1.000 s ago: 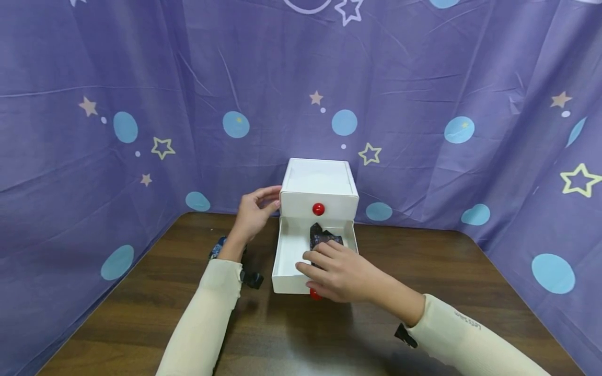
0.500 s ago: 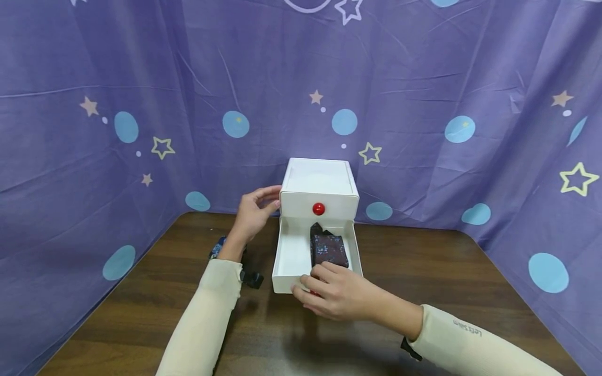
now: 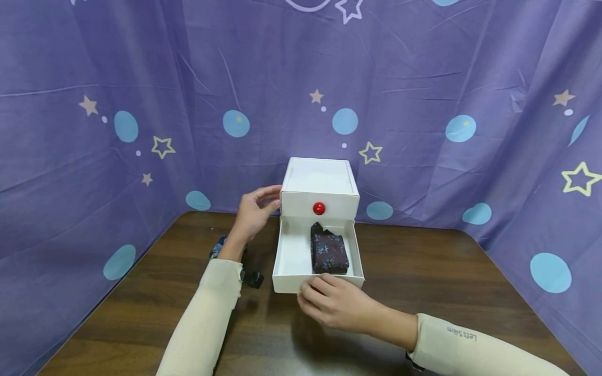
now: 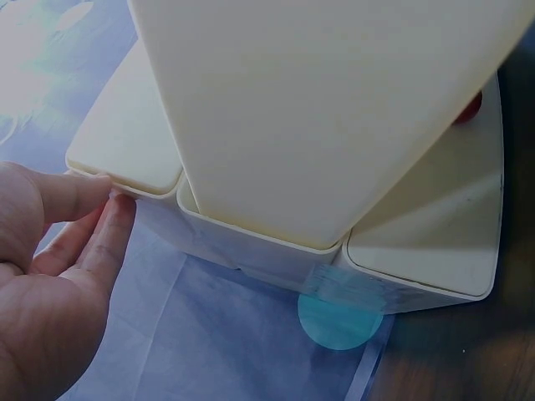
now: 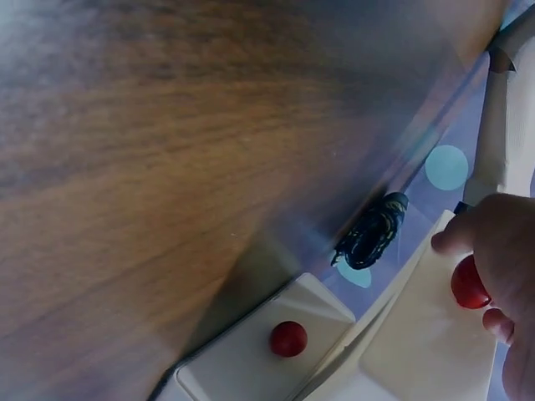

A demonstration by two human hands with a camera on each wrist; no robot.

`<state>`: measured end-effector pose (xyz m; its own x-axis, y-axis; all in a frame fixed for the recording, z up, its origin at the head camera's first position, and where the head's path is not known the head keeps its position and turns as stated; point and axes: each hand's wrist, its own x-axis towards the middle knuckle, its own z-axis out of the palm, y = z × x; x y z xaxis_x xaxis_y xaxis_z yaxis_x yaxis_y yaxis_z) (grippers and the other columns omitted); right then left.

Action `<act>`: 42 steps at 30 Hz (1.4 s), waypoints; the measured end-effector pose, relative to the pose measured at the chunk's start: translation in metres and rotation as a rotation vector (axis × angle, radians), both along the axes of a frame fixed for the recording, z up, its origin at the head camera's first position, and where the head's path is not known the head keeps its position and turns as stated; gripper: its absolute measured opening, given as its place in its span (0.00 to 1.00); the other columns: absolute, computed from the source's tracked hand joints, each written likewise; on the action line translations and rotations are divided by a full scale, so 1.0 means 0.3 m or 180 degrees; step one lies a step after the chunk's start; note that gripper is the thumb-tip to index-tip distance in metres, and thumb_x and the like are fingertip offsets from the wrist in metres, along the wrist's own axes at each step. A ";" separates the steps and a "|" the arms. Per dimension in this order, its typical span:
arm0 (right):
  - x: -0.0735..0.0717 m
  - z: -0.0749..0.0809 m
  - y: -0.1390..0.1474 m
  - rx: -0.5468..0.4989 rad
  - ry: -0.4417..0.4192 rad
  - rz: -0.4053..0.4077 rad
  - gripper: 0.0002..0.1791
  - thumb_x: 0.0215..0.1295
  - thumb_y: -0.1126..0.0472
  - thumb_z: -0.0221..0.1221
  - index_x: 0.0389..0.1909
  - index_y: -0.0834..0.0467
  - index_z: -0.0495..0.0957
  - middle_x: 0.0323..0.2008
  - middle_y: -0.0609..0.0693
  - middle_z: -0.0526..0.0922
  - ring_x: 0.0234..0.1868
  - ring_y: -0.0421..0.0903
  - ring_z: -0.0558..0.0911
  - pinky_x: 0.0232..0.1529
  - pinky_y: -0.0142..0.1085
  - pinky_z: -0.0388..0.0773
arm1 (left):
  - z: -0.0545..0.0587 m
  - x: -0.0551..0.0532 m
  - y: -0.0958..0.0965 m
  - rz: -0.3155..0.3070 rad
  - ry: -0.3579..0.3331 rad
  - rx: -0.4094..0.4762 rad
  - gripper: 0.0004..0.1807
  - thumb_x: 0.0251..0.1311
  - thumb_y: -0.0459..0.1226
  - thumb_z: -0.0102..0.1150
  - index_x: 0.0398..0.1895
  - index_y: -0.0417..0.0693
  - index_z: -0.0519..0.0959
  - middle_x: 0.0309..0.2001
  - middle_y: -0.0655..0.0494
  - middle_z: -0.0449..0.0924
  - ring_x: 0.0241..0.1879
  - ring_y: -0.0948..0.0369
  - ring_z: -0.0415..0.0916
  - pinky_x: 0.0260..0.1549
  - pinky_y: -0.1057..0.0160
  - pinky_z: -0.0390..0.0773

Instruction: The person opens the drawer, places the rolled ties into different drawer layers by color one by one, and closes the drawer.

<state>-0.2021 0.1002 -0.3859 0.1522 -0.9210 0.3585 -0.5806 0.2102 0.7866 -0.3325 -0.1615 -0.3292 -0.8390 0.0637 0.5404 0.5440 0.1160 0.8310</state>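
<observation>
A folded dark necktie [image 3: 329, 253] with small blue flowers lies in the pulled-out drawer [image 3: 293, 261] of a small white cabinet [image 3: 320, 175]. Curled at that drawer's front, my right hand [image 3: 336, 303] pinches its red knob [image 5: 471, 282], which the fingers hide in the head view. My left hand [image 3: 254, 211] rests against the cabinet's upper left side with its fingers fairly straight. In the left wrist view its thumb [image 4: 88, 188] touches the top drawer's front edge, fingers along the side.
The top drawer, with a red knob [image 3: 319, 209], is pushed in. Below the pulled-out drawer, another closed drawer shows its red knob [image 5: 288, 338] in the right wrist view. A purple patterned curtain [image 3: 400, 94] hangs behind the brown wooden table [image 3: 418, 261].
My right hand has moved from over the necktie down to the drawer's front, uncovering the necktie. The left hand and the drawer have stayed where they were.
</observation>
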 end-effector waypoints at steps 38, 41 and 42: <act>-0.001 0.100 0.023 -0.0140 0.0210 0.0342 0.22 0.78 0.72 0.42 0.45 0.59 0.87 0.44 0.54 0.84 0.45 0.48 0.82 0.50 0.35 0.83 | -0.002 -0.005 0.002 -0.0008 0.0074 0.0031 0.19 0.65 0.26 0.65 0.59 0.37 0.82 0.53 0.40 0.84 0.54 0.53 0.82 0.58 0.60 0.80; -0.018 0.076 0.024 -0.0148 0.0194 0.0327 0.23 0.78 0.72 0.41 0.46 0.60 0.87 0.45 0.55 0.85 0.46 0.48 0.83 0.52 0.36 0.83 | -0.002 -0.003 0.003 -0.0016 0.0076 0.0042 0.20 0.65 0.25 0.65 0.60 0.36 0.81 0.53 0.40 0.84 0.54 0.53 0.82 0.58 0.60 0.80; -0.023 0.068 0.025 -0.0148 0.0183 0.0315 0.23 0.78 0.72 0.40 0.46 0.60 0.87 0.45 0.55 0.85 0.46 0.48 0.83 0.52 0.36 0.83 | -0.002 -0.003 0.004 -0.0018 0.0076 0.0051 0.20 0.65 0.25 0.65 0.60 0.36 0.81 0.53 0.40 0.84 0.54 0.53 0.82 0.58 0.60 0.80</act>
